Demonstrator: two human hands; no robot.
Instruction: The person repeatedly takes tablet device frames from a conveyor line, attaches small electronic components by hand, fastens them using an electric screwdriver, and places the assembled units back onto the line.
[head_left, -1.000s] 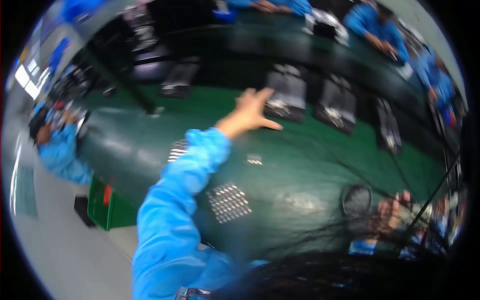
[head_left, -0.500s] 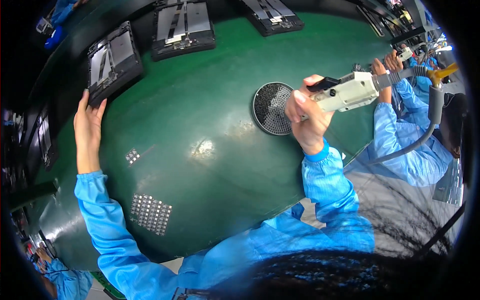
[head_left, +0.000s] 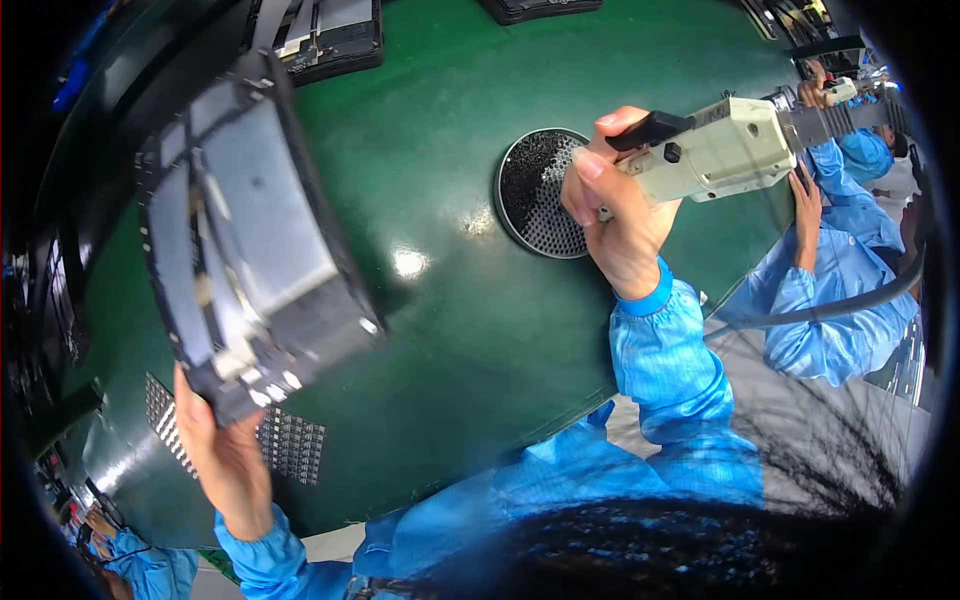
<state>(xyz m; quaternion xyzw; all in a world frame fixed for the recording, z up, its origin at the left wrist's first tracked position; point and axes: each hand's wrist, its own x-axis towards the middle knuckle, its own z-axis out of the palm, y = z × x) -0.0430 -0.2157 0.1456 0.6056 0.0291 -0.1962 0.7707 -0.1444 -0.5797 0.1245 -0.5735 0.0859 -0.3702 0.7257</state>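
Observation:
My left hand (head_left: pixel 228 450) grips the lower end of an opened tablet (head_left: pixel 262 215), a black frame with silver battery panels and dark ribbon cables inside. The tablet is tilted and slightly blurred above the table's left part. In my right hand (head_left: pixel 625 215) is a cream electric screwdriver (head_left: pixel 715 155) with a black lever. Its grey hose runs off to the right; its tip is hidden by my fingers. Just left of that hand stands a round dish (head_left: pixel 545 240) with a perforated bottom, holding many tiny black screws.
Sheets of small black-and-silver pieces (head_left: pixel 295 447) lie on the green table (head_left: pixel 440 360) under and beside my left hand. More opened tablets (head_left: pixel 340 40) rest along the far edge. Co-workers in blue sleeves (head_left: pixel 845 290) sit at the right and lower left.
My left hand has taken hold of the left tablet and brought it off the far edge, nearer to me. My right hand still holds the screwdriver by the dish.

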